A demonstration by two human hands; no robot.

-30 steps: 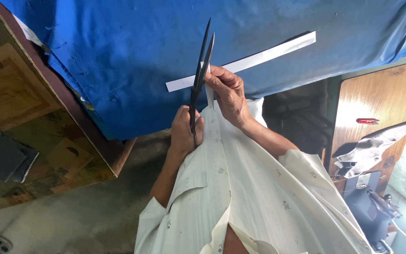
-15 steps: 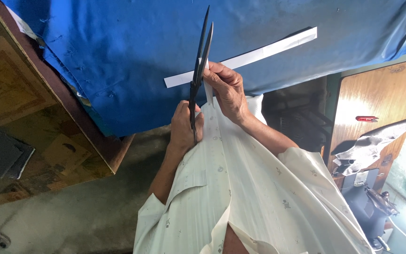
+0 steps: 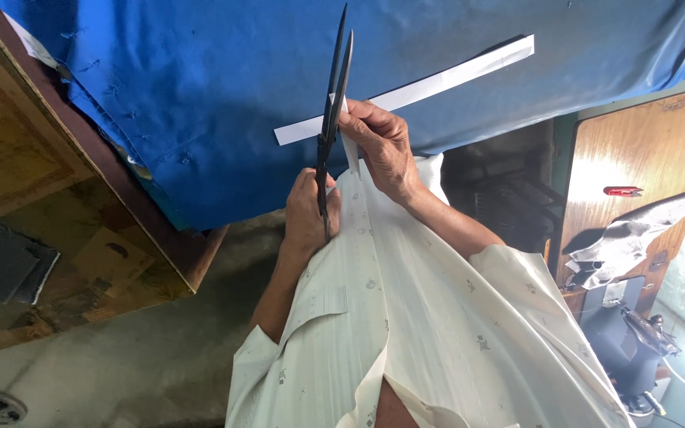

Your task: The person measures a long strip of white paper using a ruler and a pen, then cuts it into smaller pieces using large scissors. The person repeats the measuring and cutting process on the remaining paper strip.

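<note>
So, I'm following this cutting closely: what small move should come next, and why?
Probably open the scissors slightly and ease them forward along the white cloth. The blades look almost shut, the left hand has a grip on the handles, and the right hand pinches the cloth edge taut right beside the blades, above the blue cloth.

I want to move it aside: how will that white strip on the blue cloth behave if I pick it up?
The white strip lies flat, thin and straight on the blue cloth, so it is probably light and would likely bend or droop if lifted by one end. A draught might shift it.
</note>
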